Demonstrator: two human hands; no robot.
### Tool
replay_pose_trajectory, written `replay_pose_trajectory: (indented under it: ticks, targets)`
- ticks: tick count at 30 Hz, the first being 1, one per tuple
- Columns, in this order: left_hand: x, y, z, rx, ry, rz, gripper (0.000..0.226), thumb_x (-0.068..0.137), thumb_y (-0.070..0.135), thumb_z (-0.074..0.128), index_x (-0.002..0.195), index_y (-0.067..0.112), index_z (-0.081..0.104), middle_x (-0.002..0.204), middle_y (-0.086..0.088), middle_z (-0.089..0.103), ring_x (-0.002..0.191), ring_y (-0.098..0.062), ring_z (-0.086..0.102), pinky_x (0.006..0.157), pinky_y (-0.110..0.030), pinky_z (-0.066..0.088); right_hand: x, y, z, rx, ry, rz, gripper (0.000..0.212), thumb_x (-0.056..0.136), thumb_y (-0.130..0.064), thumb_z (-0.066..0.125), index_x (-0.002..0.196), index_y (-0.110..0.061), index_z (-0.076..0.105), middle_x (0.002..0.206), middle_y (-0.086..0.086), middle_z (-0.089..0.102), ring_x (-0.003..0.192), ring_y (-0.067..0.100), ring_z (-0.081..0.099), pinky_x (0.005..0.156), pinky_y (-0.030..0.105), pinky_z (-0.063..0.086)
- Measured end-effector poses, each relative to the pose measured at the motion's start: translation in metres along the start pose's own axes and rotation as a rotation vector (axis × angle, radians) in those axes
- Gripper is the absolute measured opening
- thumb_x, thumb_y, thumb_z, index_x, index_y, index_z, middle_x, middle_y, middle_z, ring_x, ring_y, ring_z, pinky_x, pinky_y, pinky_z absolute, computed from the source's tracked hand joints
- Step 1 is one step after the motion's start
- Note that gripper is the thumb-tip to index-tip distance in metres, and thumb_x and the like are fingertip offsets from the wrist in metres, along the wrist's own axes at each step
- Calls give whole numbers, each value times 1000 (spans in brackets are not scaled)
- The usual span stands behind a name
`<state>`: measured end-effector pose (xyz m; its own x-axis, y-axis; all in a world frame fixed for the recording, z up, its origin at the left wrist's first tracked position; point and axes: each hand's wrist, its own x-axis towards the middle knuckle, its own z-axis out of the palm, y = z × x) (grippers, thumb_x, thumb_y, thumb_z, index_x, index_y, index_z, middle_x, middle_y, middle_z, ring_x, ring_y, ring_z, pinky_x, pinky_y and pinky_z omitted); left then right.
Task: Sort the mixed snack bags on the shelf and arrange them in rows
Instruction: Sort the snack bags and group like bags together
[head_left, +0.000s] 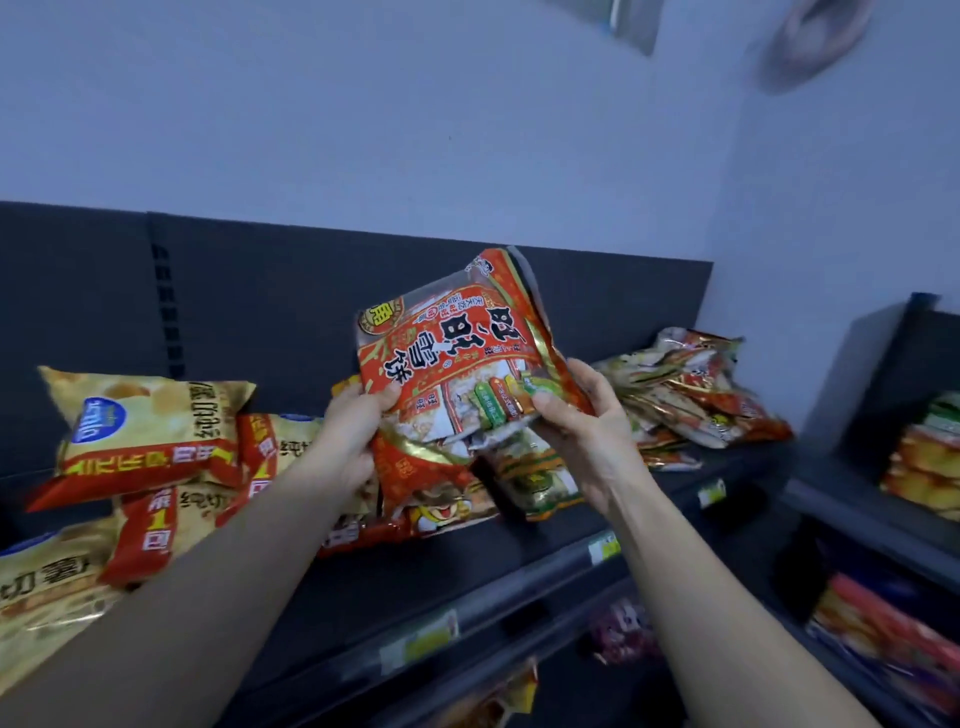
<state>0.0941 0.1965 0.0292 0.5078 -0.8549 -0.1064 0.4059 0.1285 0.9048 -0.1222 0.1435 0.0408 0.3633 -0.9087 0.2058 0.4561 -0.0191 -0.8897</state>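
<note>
Above the middle of the dark grey shelf (415, 582), one red snack bag (452, 343) is held clear of the board, tilted, with its print turned sideways. The left hand (353, 431) grips its lower left edge with the thumb on the face. The right hand (582, 431) grips the lower right corner the same way, so both hands are clamped on this bag at opposite edges. Directly below it are one further red bag (426, 483) and one green-and-white bag (535, 478), overlapping. To the left, four yellow chip bags (145, 426) lie heaped unevenly, one cut by the frame edge. To the right is a loose pile of red and green bags (691, 395); their number cannot be told. Three price labels (418, 642) sit on the shelf's front rail. Behind is a dark back panel (311, 291) under a pale wall (363, 104). A second shelf unit (872, 374) at the right holds stacked bags, which are blurred.
</note>
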Motion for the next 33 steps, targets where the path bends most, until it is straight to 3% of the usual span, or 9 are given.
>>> replay_pose_trajectory:
  ticks: [4,7,10,13,15,19,24,29,33]
  targets:
    - [20,-26,55,-9,-70,-33,18,92,3,56,109,11,57,113,-15,68,98,-32,68,90,-51,52,25,-21,-55,-27,93,-38,84,58,-13,83,134,-17,47,130,12,56,107,28,67,84,38,57]
    - [31,-41,97,-18,-92,-27,20,92,4,59,111,10,58,110,-14,69,97,-31,68,86,-49,54,43,-35,-87,39,152,-66,79,59,-19,83,129,-17,46,125,14,61,102,27,69,91,43,55]
    - [44,-50,139,-38,-96,3,20,92,6,60,113,8,59,105,-12,70,92,-27,69,77,-43,56,60,-46,-109,-6,120,-28,64,66,-25,80,120,-17,46,121,14,65,97,24,71,88,44,57]
    - [57,-56,179,-25,-124,27,16,92,9,62,107,11,59,102,-9,70,86,-24,69,70,-39,57,79,-49,-122,-123,94,45,76,76,-18,79,137,-22,34,124,10,63,92,22,71,76,42,60]
    - [69,-58,203,5,-152,44,19,91,11,64,109,13,58,102,-8,71,88,-25,70,72,-41,57,98,-48,-134,-149,124,43,72,78,-13,79,136,-23,37,116,7,67,86,20,73,63,35,59]
    - [102,-62,240,59,-259,98,26,93,6,59,118,12,57,112,-6,69,96,-22,68,82,-39,56,138,-53,-160,-82,258,-1,64,78,-7,78,129,-24,43,113,10,68,85,24,73,65,40,61]
    - [150,-64,281,150,-424,158,38,96,13,56,134,17,51,123,0,65,109,-17,63,93,-42,52,189,-69,-186,24,379,-77,60,83,-2,72,133,-20,44,103,8,69,69,17,72,51,30,55]
    - [197,-72,316,327,-517,230,49,96,27,56,143,26,41,128,11,61,116,-9,57,100,-45,48,242,-80,-220,97,498,-106,46,84,2,69,120,-19,48,102,8,68,79,22,70,53,31,56]
    - [221,-81,341,503,-576,341,51,96,25,56,144,25,37,119,15,56,111,-8,56,99,-37,48,279,-83,-245,78,586,-137,55,84,1,69,130,-15,45,104,7,68,79,22,70,61,35,57]
